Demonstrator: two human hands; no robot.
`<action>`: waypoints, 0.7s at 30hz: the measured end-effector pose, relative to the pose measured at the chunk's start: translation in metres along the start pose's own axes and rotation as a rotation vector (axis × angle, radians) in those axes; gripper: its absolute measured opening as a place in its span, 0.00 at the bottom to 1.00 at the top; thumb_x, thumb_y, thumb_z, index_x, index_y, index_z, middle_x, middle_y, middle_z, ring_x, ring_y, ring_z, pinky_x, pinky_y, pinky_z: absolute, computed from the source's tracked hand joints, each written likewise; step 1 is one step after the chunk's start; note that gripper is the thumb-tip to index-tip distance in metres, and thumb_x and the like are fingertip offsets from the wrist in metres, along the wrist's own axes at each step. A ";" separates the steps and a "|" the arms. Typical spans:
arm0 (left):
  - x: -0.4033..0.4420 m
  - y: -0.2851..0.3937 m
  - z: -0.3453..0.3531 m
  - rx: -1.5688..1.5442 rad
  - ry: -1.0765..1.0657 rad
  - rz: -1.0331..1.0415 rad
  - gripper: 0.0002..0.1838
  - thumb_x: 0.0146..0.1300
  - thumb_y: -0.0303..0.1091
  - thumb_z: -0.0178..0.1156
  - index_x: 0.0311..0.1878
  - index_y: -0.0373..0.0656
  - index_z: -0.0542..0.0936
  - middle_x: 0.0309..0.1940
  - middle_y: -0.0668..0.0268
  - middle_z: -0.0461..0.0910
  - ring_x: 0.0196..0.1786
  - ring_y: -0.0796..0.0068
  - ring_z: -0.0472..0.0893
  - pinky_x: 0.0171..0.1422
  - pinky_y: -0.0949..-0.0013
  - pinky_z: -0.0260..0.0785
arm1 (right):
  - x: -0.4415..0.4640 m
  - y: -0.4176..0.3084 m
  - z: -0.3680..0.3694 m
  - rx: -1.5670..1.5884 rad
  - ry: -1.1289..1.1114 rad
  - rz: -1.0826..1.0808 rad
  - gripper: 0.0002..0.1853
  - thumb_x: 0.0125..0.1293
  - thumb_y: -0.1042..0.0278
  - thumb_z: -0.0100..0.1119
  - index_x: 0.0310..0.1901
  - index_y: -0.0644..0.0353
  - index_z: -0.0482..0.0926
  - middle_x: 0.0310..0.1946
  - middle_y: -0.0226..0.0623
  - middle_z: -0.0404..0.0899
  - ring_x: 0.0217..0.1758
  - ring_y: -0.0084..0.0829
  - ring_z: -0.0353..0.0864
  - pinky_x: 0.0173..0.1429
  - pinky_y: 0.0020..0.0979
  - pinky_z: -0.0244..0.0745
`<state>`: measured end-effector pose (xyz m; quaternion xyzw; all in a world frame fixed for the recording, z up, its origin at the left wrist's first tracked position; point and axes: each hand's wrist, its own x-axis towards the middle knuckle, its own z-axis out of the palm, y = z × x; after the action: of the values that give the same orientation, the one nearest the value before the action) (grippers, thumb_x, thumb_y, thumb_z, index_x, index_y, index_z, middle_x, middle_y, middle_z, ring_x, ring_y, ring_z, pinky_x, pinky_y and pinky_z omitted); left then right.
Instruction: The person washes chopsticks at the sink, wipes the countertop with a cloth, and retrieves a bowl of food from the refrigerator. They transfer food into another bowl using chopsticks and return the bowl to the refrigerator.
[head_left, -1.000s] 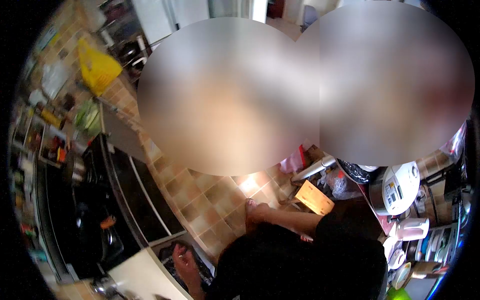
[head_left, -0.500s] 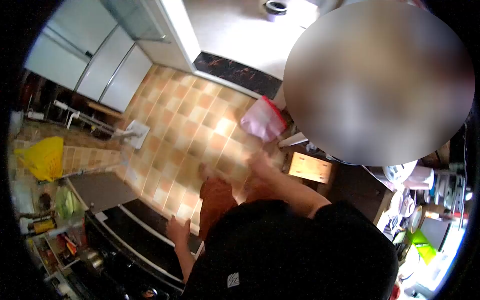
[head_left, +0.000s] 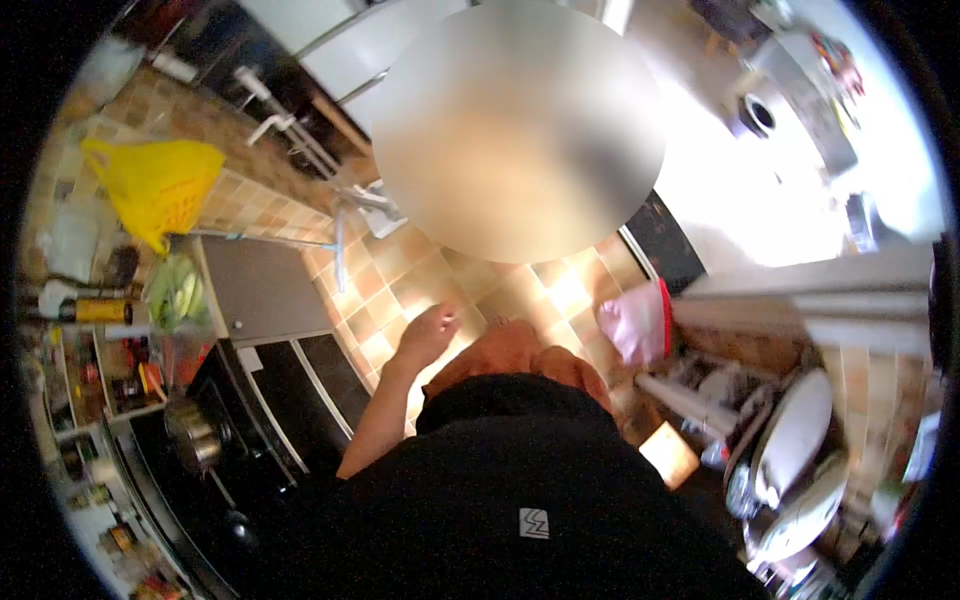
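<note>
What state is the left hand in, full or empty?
Apparently empty: no object shows in the left hand, which hangs above the floor. Its palm side can't be made out clearly.

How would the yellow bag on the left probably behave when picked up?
The yellow bag would probably flop and fold, given its creased, uneven outline. Its thin-looking sides suggest little weight of its own, though any contents are hidden.

From here I see a black shirt [head_left: 450,490] with 1 white badge [head_left: 534,523], black cupboard fronts [head_left: 272,388] striped with pale trim, a floor [head_left: 378,312] checked in tan and cream, a yellow bag [head_left: 158,192] printed red, and a pink bag [head_left: 634,322] edged red.
</note>
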<state>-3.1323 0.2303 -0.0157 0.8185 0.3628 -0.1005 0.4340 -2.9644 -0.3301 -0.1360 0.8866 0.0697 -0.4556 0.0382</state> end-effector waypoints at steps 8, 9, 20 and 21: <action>0.076 0.011 -0.058 0.069 -0.034 -0.011 0.26 0.67 0.41 0.55 0.67 0.47 0.70 0.50 0.50 0.81 0.52 0.49 0.80 0.58 0.51 0.73 | 0.089 -0.201 -0.115 0.296 -0.042 -0.228 0.16 0.69 0.54 0.53 0.46 0.59 0.75 0.36 0.41 0.80 0.39 0.39 0.82 0.41 0.41 0.79; 0.081 0.016 -0.061 0.091 -0.024 0.006 0.26 0.67 0.41 0.55 0.67 0.47 0.69 0.50 0.49 0.81 0.53 0.49 0.80 0.58 0.50 0.73 | 0.102 -0.212 -0.129 0.310 -0.063 -0.250 0.16 0.69 0.54 0.53 0.45 0.59 0.75 0.36 0.41 0.80 0.38 0.39 0.82 0.40 0.41 0.79; 0.140 0.050 -0.115 0.030 0.391 -0.226 0.23 0.66 0.42 0.56 0.62 0.44 0.73 0.51 0.52 0.80 0.53 0.50 0.80 0.57 0.52 0.73 | 0.291 -0.270 -0.282 0.766 -0.498 -0.197 0.15 0.69 0.53 0.56 0.37 0.59 0.74 0.28 0.37 0.78 0.28 0.35 0.81 0.31 0.40 0.79; 0.138 0.054 -0.118 -0.009 0.392 -0.309 0.25 0.65 0.41 0.57 0.65 0.46 0.72 0.51 0.52 0.80 0.54 0.52 0.80 0.57 0.55 0.73 | 0.311 -0.273 -0.296 0.885 -0.569 -0.147 0.16 0.69 0.53 0.56 0.36 0.59 0.74 0.27 0.36 0.78 0.27 0.34 0.81 0.30 0.40 0.79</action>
<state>-3.0142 0.3736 0.0239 0.7551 0.5614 -0.0035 0.3385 -2.5908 0.0058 -0.2179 0.6521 -0.0802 -0.6655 -0.3543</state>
